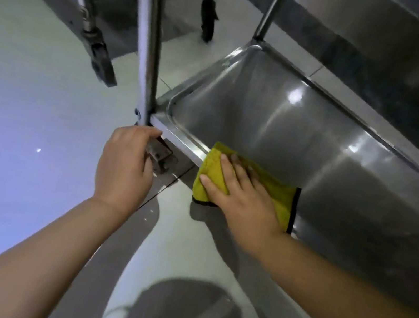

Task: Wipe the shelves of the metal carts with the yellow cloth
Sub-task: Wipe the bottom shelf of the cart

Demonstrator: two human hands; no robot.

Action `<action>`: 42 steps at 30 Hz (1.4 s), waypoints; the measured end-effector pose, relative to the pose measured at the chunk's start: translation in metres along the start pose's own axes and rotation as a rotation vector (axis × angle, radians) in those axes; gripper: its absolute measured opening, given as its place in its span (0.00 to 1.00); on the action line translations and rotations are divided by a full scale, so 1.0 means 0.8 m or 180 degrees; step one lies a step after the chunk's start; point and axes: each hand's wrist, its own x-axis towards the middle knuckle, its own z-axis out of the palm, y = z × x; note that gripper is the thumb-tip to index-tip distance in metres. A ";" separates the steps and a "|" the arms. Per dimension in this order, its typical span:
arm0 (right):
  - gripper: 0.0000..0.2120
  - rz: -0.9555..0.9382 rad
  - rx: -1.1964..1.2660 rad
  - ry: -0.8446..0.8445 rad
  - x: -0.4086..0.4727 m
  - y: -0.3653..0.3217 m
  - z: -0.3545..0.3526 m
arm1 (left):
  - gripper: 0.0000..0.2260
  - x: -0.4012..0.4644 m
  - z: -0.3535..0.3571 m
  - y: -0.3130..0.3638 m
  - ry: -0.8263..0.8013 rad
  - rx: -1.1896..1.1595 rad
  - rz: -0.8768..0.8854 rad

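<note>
Low on the cart, bottom shelf (278, 120): yellow cloth (274, 194) lies over the near rim at 5 o'clock from the corner post (149, 46). Best to press flat and sweep along the rim, then into the tray toward 1 o'clock. My right hand (241, 192) lies spread, fingers straight, pressing the cloth. My left hand (125, 164) curls round the corner bracket (160, 153), steadying.
</note>
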 end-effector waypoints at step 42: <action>0.26 0.1116 -0.0159 -0.0040 -0.608 0.194 0.107 | 0.22 -0.175 0.232 0.433 -0.2624 0.0210 0.4847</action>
